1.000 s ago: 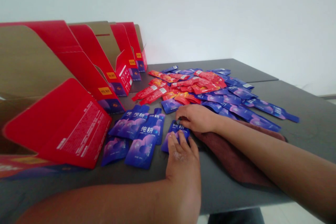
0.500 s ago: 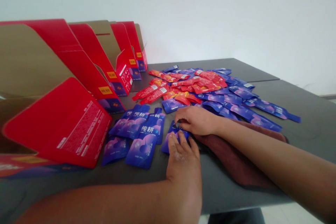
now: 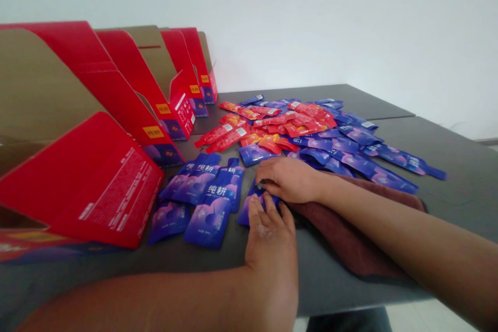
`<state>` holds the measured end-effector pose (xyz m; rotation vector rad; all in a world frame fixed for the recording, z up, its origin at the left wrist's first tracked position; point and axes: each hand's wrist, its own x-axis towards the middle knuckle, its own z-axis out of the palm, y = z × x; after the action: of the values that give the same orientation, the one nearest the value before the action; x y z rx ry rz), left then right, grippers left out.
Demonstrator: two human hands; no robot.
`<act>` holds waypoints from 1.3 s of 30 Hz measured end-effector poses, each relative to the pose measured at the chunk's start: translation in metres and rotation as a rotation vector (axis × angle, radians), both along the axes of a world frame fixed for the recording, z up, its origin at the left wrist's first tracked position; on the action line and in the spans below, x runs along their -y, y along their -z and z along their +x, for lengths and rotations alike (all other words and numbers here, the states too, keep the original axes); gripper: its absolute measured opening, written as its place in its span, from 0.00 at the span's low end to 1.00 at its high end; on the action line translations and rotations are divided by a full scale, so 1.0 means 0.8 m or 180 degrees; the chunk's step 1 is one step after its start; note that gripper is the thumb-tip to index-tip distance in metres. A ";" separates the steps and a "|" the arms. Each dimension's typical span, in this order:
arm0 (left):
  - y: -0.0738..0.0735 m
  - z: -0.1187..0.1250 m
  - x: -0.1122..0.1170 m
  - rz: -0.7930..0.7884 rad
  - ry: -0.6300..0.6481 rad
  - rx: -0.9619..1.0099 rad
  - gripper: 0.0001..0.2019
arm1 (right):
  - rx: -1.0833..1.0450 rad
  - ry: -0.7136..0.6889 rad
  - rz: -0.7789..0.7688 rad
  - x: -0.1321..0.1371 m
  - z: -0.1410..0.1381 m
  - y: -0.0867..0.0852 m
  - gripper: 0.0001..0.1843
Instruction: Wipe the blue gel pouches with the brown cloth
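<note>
Wall: pale and plain, running behind everything.
Table: dark grey (image 3: 462, 187), with a seam crossing it toward the back right.
Floor: light, a strip of it (image 3: 414, 316) showing below the table's near edge, beside one dark-clothed leg (image 3: 350, 320).
Boxes: four (image 3: 116, 181), red, in a row receding along the left, flaps raised, brown inside.
Loose blue packets: at least five (image 3: 208, 212), overlapping beside the nearest box; more may lie beneath.
Worked packet: one (image 3: 249, 212), blue, flat on the table just right of those, partly covered by both hands.
Left hand: one (image 3: 270, 233), fingers extended and slightly spread, pressing down on the worked packet.
Right hand: one (image 3: 290, 179), fingers curled, pinching a small grey bit (image 3: 260, 185) at the worked packet's upper end; what it is cannot be told.
Pile: many red packets (image 3: 311, 114) among and over many blue ones (image 3: 360, 135), too overlapped for an exact count.
Cloth: one, brown (image 3: 346, 238), under the right forearm.
</note>
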<state>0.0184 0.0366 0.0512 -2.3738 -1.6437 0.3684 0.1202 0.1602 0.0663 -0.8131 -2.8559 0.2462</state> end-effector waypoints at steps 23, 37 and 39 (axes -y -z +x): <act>0.001 0.000 0.000 -0.0051 0.0095 -0.0115 0.25 | -0.0436 0.0103 -0.0561 0.000 -0.003 0.006 0.08; 0.001 0.000 0.000 -0.0063 0.0021 -0.0057 0.24 | -0.0206 0.0158 -0.0314 0.000 -0.003 0.003 0.07; 0.002 0.001 0.000 -0.0048 -0.0003 -0.0050 0.24 | -0.0117 0.0332 -0.0168 0.000 -0.001 0.002 0.07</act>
<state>0.0190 0.0368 0.0500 -2.3750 -1.6409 0.4001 0.1191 0.1605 0.0646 -0.9542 -2.7732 0.3206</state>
